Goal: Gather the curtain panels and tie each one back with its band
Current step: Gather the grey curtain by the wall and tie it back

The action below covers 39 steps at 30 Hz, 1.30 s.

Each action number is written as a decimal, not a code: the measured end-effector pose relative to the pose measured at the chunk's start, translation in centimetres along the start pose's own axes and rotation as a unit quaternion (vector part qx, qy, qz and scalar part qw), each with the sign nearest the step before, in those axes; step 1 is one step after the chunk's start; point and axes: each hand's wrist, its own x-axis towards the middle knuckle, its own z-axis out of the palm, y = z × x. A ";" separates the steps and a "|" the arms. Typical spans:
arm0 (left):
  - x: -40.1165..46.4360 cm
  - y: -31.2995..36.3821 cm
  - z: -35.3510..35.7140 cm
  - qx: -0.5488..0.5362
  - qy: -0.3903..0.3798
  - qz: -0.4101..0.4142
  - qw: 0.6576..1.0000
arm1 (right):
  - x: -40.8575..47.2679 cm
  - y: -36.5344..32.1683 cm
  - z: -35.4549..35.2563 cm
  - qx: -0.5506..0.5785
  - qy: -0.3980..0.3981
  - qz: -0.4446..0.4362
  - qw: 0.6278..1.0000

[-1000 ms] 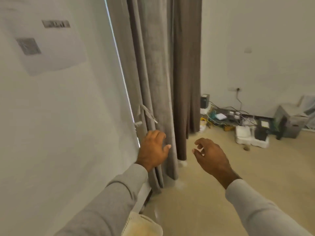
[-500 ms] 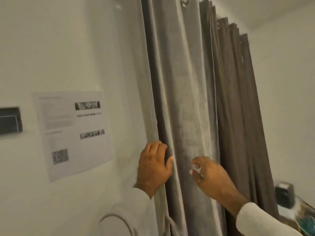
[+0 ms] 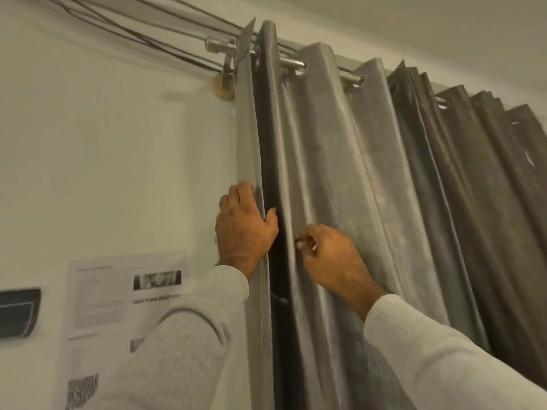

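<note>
Nearest the camera, two pale sleeves are seen reaching up to a grey curtain [image 3: 340, 173], which hangs in deep folds from a metal rod [image 3: 291, 63] and takes up the middle and right of the view. The left hand [image 3: 244, 229] is laid on the curtain's left edge, with the fingers wrapped round the outermost fold and the thumb pressed on its front, so that the edge is gripped. The right hand [image 3: 331, 255] is set just beside it on the next fold, its fingers curled in and a little cloth seemingly pinched at the fingertips, though how much is held cannot be told. A dark gap is seen between the two folds that are held. The cloth is judged to be soft, thick and fairly heavy, with a velvety nap that should not slip readily in the grip; it is likely to bunch easily but to sag under its own weight. It is best taken by whole folds at about this height or lower, not by the thin edge alone. No band can be made out at this moment. On the wall to the left, a printed sheet [image 3: 124, 306] and a dark panel [image 3: 19, 313] are seen. Farther right, more folds of darker curtain [image 3: 488, 202] are hung along the same rod.
</note>
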 end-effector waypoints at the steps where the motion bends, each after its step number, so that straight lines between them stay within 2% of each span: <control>1: 0.8 0.2 0.0 0.001 0.009 -0.016 1.000 | 1.5 0.0 0.1 0.035 0.026 -0.006 0.999; 3: 2.4 0.4 -0.5 0.016 0.024 -0.037 0.999 | 4.4 -0.4 0.2 0.105 0.072 -0.019 0.992; 6: 4.0 -0.4 -2.2 0.074 0.051 -0.053 0.995 | 8.0 -1.5 -0.3 0.195 0.083 -0.022 0.977; 10: 5.5 -1.7 -6.0 0.057 0.093 -0.106 0.988 | 13.3 -3.2 -2.3 0.217 0.098 -0.021 0.971; 14: 5.3 -1.3 -7.9 0.043 0.018 -0.092 0.995 | 18.2 -5.4 -4.7 0.199 0.096 0.011 0.975; 17: 5.1 -0.3 -8.6 0.030 -0.018 -0.026 0.999 | 19.8 -7.8 -5.9 0.208 0.098 0.056 0.971; 19: 4.9 0.0 -8.4 0.027 -0.029 0.016 0.999 | 20.3 -9.8 -6.3 0.259 0.074 0.008 0.963; 23: 4.4 0.2 -6.1 -0.027 -0.030 0.016 0.999 | 22.3 -10.7 -6.2 0.271 0.006 -0.062 0.961; 28: 4.3 2.3 -2.7 0.000 -0.083 -0.064 0.995 | 23.7 -8.5 -6.0 0.266 -0.027 -0.093 0.959; 31: 4.5 2.7 -0.5 0.011 -0.052 -0.066 0.996 | 23.4 -7.0 -6.5 0.298 -0.050 -0.105 0.948; 33: 4.5 2.8 0.8 0.000 -0.039 -0.062 0.997 | 23.1 -5.3 -7.4 0.322 -0.009 -0.082 0.943; 34: 4.4 2.8 1.1 -0.008 -0.034 -0.056 0.998 | 23.0 -4.2 -7.6 0.305 0.058 -0.062 0.949; 36: 4.5 3.1 1.5 -0.026 -0.033 -0.055 0.998 | 23.0 -1.5 -8.4 0.155 0.241 0.010 0.958; 37: 4.7 3.1 1.7 -0.047 -0.037 -0.071 0.996 | 23.2 0.0 -8.8 0.084 0.294 0.057 0.950; 39: 5.5 3.1 1.8 -0.100 -0.047 -0.138 0.984 | 23.7 3.2 -9.2 0.025 0.295 0.150 0.943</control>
